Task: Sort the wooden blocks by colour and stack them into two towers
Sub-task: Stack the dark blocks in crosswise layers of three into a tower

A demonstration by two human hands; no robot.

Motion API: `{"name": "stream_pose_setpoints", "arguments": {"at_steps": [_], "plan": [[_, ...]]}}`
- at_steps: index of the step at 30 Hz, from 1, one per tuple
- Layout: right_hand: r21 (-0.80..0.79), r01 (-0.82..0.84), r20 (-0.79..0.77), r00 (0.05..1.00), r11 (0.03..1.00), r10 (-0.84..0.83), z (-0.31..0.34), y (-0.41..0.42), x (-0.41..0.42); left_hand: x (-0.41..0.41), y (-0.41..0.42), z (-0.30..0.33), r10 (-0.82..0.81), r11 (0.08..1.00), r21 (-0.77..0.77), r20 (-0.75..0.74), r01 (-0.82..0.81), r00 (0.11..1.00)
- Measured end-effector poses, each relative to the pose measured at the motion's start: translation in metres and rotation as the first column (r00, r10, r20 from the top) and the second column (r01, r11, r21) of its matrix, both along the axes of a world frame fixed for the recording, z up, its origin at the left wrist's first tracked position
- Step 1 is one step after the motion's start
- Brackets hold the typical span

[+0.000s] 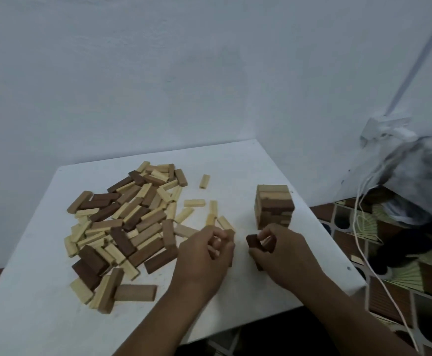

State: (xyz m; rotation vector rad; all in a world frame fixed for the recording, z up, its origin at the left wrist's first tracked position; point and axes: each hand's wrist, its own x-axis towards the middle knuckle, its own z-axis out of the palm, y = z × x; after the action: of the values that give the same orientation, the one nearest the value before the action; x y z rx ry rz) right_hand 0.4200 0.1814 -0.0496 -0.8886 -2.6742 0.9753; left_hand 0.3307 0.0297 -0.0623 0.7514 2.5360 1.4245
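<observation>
Nearest the camera, two bare forearms reach up from the bottom edge over a white table [55,317]. The left hand [204,255] has its fingers curled inward near the table's middle; something pale shows between the fingertips, but I cannot tell whether it is a block being grasped or just the fingers themselves. The right hand [281,250] sits just beside it, fingers curled round a dark brown block [253,241] whose end sticks out toward the left hand; a second dark piece shows under the palm against the table. To the left of the hands spreads a loose pile of wooden blocks [122,227], light and dark ones jumbled together, some lying across others, with one brown block [135,292] lying flat at the pile's near edge. A few light blocks [213,214] lie scattered singly between the pile and the hands. Just beyond the right hand stands a short tower [274,206], built of layers in mixed brown and pale tones, upright near the table's right edge. Farther off, a pale wall [158,73] rises behind the table, and to the right a white cable [379,278] trails over a patterned tiled floor [402,278] beside a blurred grey bundle [420,181].
</observation>
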Motion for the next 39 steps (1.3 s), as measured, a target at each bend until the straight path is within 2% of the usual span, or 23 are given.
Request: {"name": "stream_pose_setpoints", "arguments": {"at_steps": [3,6,9,14,18,20,28,31,34,39], "plan": [[-0.057,0.0,0.056,0.998,0.998,0.003,-0.007,0.011,0.014,0.013,0.017,-0.006,-0.075,0.994,-0.086,-0.088,0.068,0.993],[-0.113,0.017,0.005,1.0,0.993,-0.017,-0.007,0.02,0.021,0.02,0.03,-0.011,-0.101,0.986,-0.147,-0.16,0.078,0.982],[-0.066,0.045,-0.037,0.998,0.997,-0.047,-0.009,0.031,0.026,0.021,0.036,-0.014,-0.117,0.976,-0.202,-0.184,0.079,0.976],[-0.035,0.003,-0.038,0.999,0.999,-0.004,-0.016,0.038,0.027,0.02,0.043,-0.011,-0.185,0.938,-0.324,-0.183,0.119,0.965],[-0.043,0.07,-0.06,0.996,0.997,-0.072,-0.018,0.04,0.023,0.014,0.037,-0.013,-0.218,0.959,-0.224,-0.188,0.174,0.958],[-0.051,0.065,-0.063,0.996,0.997,-0.068,-0.019,0.042,0.024,0.01,0.032,-0.013,-0.232,0.955,-0.218,-0.138,0.199,0.963],[-0.058,-0.271,-0.03,0.962,0.961,0.27,-0.019,0.051,0.029,0.007,0.027,-0.007,-0.402,0.895,-0.178,0.072,0.409,0.913],[-0.069,-0.398,0.03,0.916,0.915,0.401,-0.014,0.053,0.027,0.005,0.027,-0.005,-0.451,0.866,-0.201,0.083,0.458,0.889],[-0.052,-0.449,0.047,0.891,0.892,0.451,-0.014,0.052,0.022,0.003,0.03,-0.005,-0.481,0.852,-0.197,0.067,0.484,0.874],[-0.072,-0.456,-0.032,0.89,0.887,0.455,-0.017,0.054,0.024,0.001,0.03,0.0,-0.524,0.836,-0.163,0.045,0.524,0.851]]}}
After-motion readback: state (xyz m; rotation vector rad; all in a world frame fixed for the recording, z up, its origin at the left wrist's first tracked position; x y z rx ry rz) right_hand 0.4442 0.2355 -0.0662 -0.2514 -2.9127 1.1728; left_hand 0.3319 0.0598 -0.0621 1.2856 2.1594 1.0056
